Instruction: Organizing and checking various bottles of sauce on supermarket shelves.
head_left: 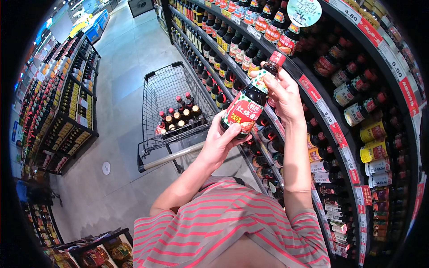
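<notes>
A dark soy sauce bottle (246, 104) with a red cap and a red, white and green label is held tilted in front of my chest. My left hand (223, 134) grips its lower end, with the thumb across the label. Around the bottle's neck, just under the cap, my right hand (283, 90) is closed. Beyond my left forearm stands a black wire shopping cart (161, 83), its handle (174, 156) towards me. Several dark bottles (181, 115), some with red caps and some with pale ones, stand upright in its near end.
A long shelf unit (315, 90) full of sauce bottles curves along the right, close to my right arm. Another stocked shelf (63, 110) lines the far left of the aisle. Boxed oil bottles (97, 258) are at the lower left. Grey floor (124, 117) shows between the left shelf and the cart.
</notes>
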`<state>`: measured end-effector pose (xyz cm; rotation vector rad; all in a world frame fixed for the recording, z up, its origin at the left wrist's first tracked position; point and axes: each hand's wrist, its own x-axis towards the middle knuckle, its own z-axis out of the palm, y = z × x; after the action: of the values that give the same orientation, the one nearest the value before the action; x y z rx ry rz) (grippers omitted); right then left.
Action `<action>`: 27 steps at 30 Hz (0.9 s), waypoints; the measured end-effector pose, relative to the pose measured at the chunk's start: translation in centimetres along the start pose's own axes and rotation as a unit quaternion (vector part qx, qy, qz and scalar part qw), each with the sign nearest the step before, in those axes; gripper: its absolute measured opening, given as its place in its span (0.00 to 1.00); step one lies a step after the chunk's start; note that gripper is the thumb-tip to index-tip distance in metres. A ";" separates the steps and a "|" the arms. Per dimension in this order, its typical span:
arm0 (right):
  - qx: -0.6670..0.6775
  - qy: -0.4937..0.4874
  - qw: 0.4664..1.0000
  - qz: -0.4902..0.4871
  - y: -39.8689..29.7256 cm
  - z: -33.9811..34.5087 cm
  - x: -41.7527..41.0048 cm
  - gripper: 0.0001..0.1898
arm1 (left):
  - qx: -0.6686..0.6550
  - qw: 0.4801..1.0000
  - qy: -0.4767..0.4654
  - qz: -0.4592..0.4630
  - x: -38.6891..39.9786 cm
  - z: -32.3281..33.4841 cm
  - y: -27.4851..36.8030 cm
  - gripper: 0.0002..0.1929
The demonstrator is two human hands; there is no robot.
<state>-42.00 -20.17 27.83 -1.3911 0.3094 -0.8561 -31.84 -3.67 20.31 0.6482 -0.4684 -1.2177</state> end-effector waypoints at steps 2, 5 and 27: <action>0.000 -0.002 1.000 -0.003 -0.7 0.0 -0.7 0.21 | 0.011 1.000 -0.003 0.007 -0.3 0.3 -0.2 0.31; 0.008 0.010 1.000 0.006 -2.1 -1.4 -2.2 0.20 | 0.071 0.997 -0.021 0.000 -0.3 0.5 -1.1 0.35; -0.246 0.276 0.900 -0.230 -10.7 -12.2 -3.0 0.19 | 0.374 0.848 -0.292 0.238 18.5 12.8 -4.1 0.38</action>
<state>-55.62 -26.45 34.58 -1.6979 0.6839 -1.6599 -37.74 -24.82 26.73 0.7354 -1.5771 -0.6999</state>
